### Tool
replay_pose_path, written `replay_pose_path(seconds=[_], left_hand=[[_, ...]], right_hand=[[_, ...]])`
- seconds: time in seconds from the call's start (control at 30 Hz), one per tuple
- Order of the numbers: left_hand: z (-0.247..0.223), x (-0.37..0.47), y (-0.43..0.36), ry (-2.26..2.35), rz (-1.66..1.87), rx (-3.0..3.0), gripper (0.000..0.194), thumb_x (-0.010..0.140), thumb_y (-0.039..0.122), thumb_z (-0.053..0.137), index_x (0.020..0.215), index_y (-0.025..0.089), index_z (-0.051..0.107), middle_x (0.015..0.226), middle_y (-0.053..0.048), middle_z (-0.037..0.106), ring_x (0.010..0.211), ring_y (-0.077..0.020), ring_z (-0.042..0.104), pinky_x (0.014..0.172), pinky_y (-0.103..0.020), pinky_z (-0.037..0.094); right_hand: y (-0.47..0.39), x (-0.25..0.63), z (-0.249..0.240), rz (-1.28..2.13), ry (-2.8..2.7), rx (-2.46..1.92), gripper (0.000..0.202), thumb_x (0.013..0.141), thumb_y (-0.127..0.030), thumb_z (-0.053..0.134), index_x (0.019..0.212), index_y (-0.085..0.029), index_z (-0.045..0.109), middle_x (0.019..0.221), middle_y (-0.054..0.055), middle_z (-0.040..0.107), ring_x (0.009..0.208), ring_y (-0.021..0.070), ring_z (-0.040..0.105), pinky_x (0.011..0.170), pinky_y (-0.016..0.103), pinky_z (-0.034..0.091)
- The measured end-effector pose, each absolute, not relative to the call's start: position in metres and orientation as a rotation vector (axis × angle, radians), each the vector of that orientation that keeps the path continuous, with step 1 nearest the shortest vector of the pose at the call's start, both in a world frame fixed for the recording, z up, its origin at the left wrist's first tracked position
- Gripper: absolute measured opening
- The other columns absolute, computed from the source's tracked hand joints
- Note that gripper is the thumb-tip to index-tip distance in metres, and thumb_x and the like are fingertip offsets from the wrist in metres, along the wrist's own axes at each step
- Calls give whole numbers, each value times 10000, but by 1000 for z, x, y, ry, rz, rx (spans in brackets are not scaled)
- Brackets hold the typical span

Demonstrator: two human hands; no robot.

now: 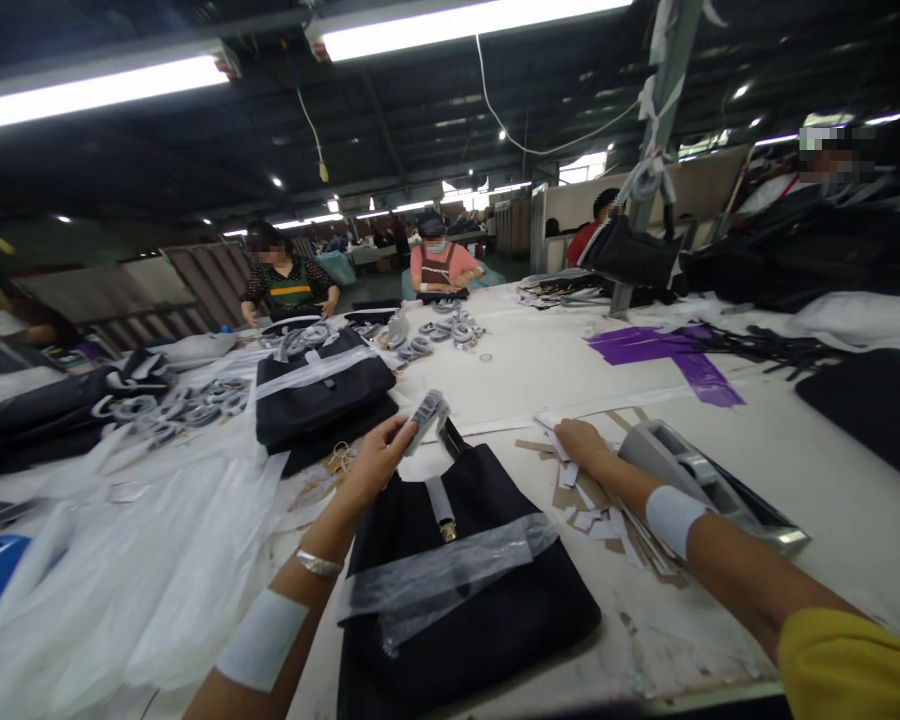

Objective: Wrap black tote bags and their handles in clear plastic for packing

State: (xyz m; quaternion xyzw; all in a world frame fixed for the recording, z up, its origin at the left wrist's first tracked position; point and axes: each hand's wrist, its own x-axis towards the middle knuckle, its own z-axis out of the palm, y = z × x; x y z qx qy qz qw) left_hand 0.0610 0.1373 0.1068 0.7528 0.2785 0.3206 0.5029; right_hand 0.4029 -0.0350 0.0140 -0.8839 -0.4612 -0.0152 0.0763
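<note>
A black bag (480,600) lies flat in front of me, with clear plastic film (450,575) across it and a wrapped tab with a gold-coloured clasp (448,530). My left hand (381,458) is closed around a grey, plastic-wrapped strap (426,412) above the bag's top edge. A black loop (451,437) rises beside that strap. To the right of the bag, my right hand (583,445) pinches a white paper strip (553,432) at the edge of a pile of white and brown card strips (607,530).
A grey tape dispenser (679,470) stands beside my right forearm. More black bags (322,395) are stacked at back left, near coiled grey straps (195,405). Plastic sheeting (172,570) covers the left side. Purple strips (671,350) lie at back right. Two people (289,285) work across the table.
</note>
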Motion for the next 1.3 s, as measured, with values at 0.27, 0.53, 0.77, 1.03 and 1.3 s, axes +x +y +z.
replay_pose_path(seconds=[0.27, 0.53, 0.77, 1.03, 1.3], left_hand=[[115, 56, 157, 676, 575, 1485, 583, 746, 693, 660, 890, 132, 722, 818, -104, 742, 738, -211, 697, 701, -329, 573], [119, 51, 163, 663, 561, 1438, 552, 745, 646, 706, 926, 125, 707, 830, -101, 741, 744, -203, 700, 719, -319, 579], [116, 54, 144, 650, 573, 1584, 593, 775, 663, 655, 1005, 119, 715, 825, -76, 726, 678, -150, 643, 624, -241, 508], [111, 58, 138, 567, 575, 1831, 538, 846, 599, 613, 1117, 143, 702, 950, -66, 723, 841, -181, 636, 776, -271, 487], [109, 58, 126, 510, 654, 2024, 481, 876, 533, 600, 1187, 178, 693, 1032, -63, 722, 988, -229, 634, 869, -315, 500]], right_hand=[[-27, 360, 73, 129, -1255, -2102, 289, 996, -314, 412, 995, -145, 646, 876, 93, 726, 811, 189, 678, 787, 306, 498], [-1, 254, 81, 555, -1267, -1450, 277, 852, -452, 595, 848, -204, 719, 705, 6, 710, 603, 168, 643, 604, 268, 468], [27, 227, 79, 621, -1089, -1307, 202, 747, -399, 697, 765, -205, 753, 616, -9, 659, 544, 150, 591, 572, 262, 416], [40, 216, 74, 1009, -820, -1052, 437, 649, -495, 794, 953, -181, 783, 875, 68, 736, 803, 175, 637, 758, 316, 501], [23, 212, 78, 1147, -747, -972, 439, 633, -438, 863, 996, -205, 781, 1046, 77, 729, 996, 199, 610, 826, 300, 484]])
